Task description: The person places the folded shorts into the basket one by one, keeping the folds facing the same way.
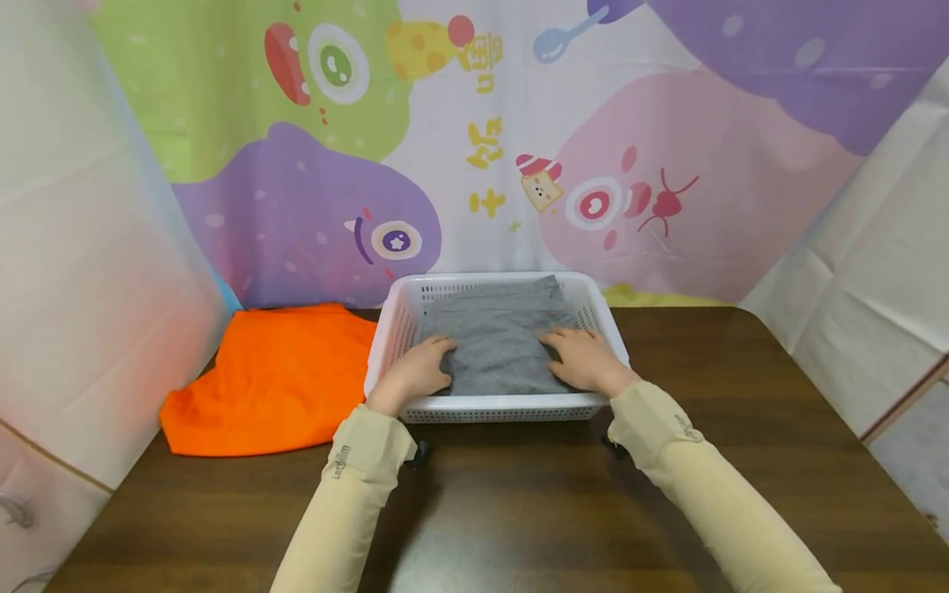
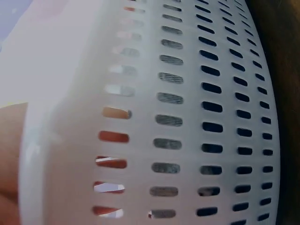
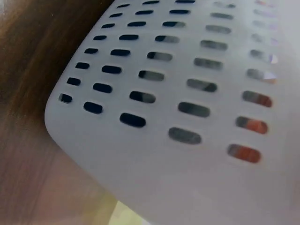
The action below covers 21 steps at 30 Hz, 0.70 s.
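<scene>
Gray cloth: in the white basket, long axis 9-to-3, I'd guess
Left hand: fingers loosely spread, cloth at its 2 o'clock
Right hand: same, cloth at 10, equally near

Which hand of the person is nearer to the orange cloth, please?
Left. The left hand is at the near left corner of the white basket, just right of the orange cloth; the right hand is farther right, across the grey cloth.
</scene>
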Each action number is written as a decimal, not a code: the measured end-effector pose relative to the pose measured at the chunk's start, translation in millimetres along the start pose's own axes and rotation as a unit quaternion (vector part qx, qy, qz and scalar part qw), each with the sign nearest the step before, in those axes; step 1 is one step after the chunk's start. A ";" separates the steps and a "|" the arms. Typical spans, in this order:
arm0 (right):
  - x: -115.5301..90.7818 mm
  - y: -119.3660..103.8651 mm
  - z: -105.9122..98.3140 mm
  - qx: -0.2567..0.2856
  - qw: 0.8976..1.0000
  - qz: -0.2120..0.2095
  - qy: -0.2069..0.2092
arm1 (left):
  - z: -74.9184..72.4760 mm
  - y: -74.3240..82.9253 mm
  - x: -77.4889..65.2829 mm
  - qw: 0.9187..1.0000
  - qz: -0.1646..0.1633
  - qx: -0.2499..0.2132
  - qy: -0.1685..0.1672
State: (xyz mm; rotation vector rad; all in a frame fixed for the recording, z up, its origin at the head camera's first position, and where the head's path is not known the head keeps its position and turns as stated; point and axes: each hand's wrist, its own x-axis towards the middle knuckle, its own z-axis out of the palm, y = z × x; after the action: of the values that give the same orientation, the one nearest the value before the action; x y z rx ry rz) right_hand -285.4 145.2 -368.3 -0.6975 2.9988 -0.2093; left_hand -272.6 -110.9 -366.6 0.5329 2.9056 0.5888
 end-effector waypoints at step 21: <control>-5.3 -3.6 -0.6 0.021 0.999 0.015 -0.040 | 5.6 -2.8 -12.9 0.996 -0.064 -0.017 0.057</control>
State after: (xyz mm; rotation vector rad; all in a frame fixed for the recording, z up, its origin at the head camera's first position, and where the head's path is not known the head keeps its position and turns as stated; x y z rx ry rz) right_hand -279.1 144.4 -367.1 -0.6409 2.9178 -0.2373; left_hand -260.4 -116.1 -372.1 0.3155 3.0012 0.6698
